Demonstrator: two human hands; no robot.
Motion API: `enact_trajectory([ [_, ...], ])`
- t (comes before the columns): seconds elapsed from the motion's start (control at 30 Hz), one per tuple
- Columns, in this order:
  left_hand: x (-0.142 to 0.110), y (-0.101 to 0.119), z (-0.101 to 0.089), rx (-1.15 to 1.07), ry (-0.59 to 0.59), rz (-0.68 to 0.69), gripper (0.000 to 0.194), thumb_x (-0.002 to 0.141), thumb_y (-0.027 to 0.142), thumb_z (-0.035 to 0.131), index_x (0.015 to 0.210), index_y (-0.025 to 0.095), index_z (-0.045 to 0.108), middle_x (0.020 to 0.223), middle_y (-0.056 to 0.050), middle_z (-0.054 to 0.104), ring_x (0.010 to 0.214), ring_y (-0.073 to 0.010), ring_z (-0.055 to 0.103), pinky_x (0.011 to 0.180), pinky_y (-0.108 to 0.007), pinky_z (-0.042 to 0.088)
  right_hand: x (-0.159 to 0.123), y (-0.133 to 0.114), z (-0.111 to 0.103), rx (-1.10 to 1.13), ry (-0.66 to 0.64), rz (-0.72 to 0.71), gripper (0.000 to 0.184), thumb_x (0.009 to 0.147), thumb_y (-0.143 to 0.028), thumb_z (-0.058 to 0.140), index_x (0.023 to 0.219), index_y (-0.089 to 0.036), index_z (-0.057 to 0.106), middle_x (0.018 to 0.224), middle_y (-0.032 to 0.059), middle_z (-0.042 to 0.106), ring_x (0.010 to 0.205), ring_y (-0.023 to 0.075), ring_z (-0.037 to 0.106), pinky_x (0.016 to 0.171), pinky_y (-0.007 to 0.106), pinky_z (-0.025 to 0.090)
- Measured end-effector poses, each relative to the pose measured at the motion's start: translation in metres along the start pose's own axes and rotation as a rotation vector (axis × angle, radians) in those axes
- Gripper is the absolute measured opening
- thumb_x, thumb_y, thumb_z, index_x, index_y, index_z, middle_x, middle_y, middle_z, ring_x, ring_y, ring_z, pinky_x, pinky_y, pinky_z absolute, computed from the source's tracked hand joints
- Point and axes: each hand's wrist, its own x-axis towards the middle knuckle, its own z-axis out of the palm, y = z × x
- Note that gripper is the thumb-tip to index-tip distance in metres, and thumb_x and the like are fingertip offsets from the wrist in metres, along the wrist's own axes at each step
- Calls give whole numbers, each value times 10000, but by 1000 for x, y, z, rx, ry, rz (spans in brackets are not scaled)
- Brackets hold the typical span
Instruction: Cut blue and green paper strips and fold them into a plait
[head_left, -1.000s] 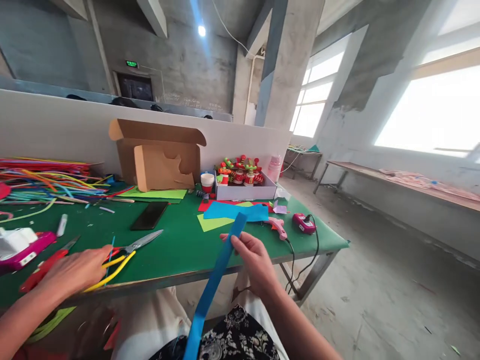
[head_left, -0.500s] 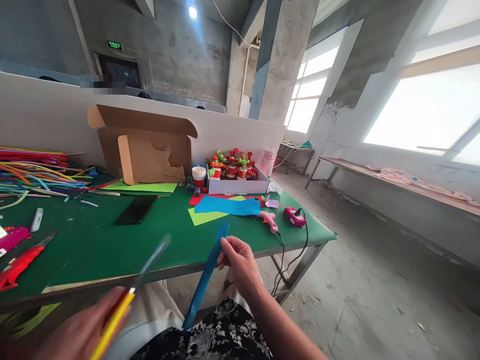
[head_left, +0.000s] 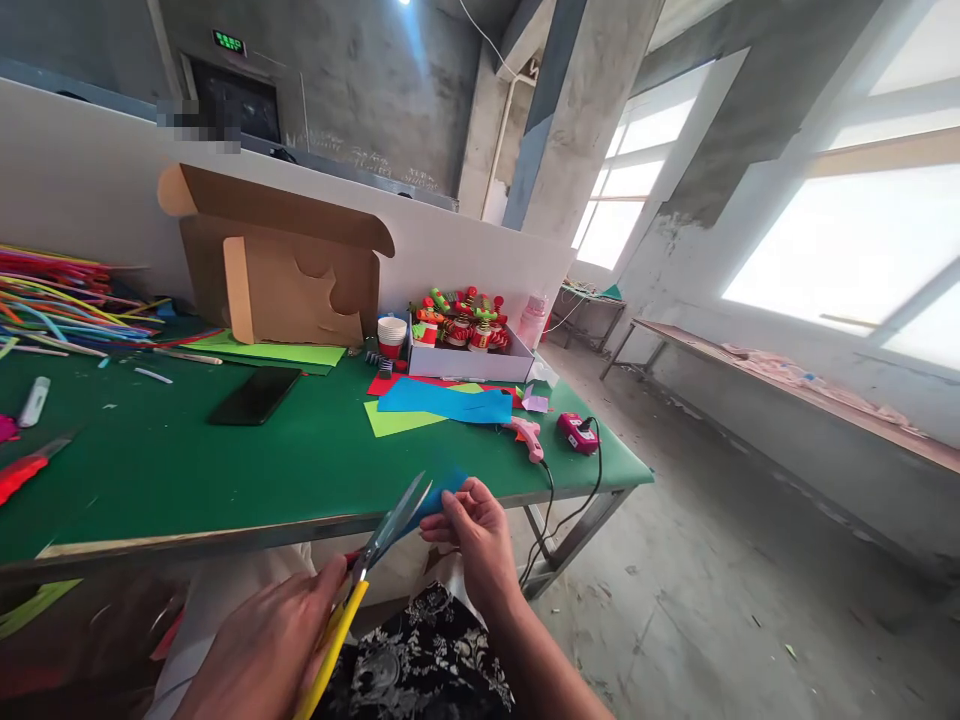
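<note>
My left hand (head_left: 274,625) is closed round the yellow and red handles of a pair of scissors (head_left: 339,640). The scissors' blades are slightly parted and point up toward the blue strip (head_left: 427,508). Fingers of my right hand (head_left: 476,530) pinch that strip near its upper end, over the table's front edge. The blades overlap the strip in view; whether they touch it I cannot tell. Beyond my hands, a wider blue sheet (head_left: 442,402) lies over light green (head_left: 397,420) and red sheets.
The green table (head_left: 225,490) holds a phone (head_left: 255,395), a pink glue gun (head_left: 529,437), a corded magenta box (head_left: 577,433), paper cups (head_left: 391,338), a white box (head_left: 469,362) of red-green figures, a cardboard box (head_left: 285,280), pipe cleaners (head_left: 67,305) and a red-handled cutter (head_left: 26,475).
The scissors have moved right and up, from apart to beside the strip. The strip has swung from steep to more slanted in my right hand. The view has shifted slightly.
</note>
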Motion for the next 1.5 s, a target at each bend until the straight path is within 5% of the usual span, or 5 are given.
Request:
enact_trajectory([
  [0.2,-1,8,0,102,-138,-99,371,843,279,366,1151,304,572,689,-22,716,648,-299,709,577,-340,439,-5,6,-1,10,-25,47,497,625,-576,863,704,-222,524,588,-16,664,575,170,697,620,286,596],
  [0.4,2,14,-7,157,-221,-86,426,848,170,342,1207,247,556,835,-71,755,748,-300,737,635,-344,472,-9,6,2,44,-21,81,456,572,-556,892,735,-210,644,632,-6,701,579,191,704,655,349,622],
  [0.7,2,23,-20,108,-222,-55,443,881,176,285,1239,195,545,908,-106,758,852,-313,741,690,-376,503,-13,4,-1,81,-77,208,393,619,-513,883,763,-198,698,742,12,727,676,166,719,645,271,599],
  [1.5,7,27,-23,145,-311,-51,448,874,103,288,1248,169,524,828,-100,748,793,-301,739,726,-370,512,-15,11,-3,59,-80,209,376,637,-531,870,757,-224,689,715,1,714,676,182,714,627,284,581],
])
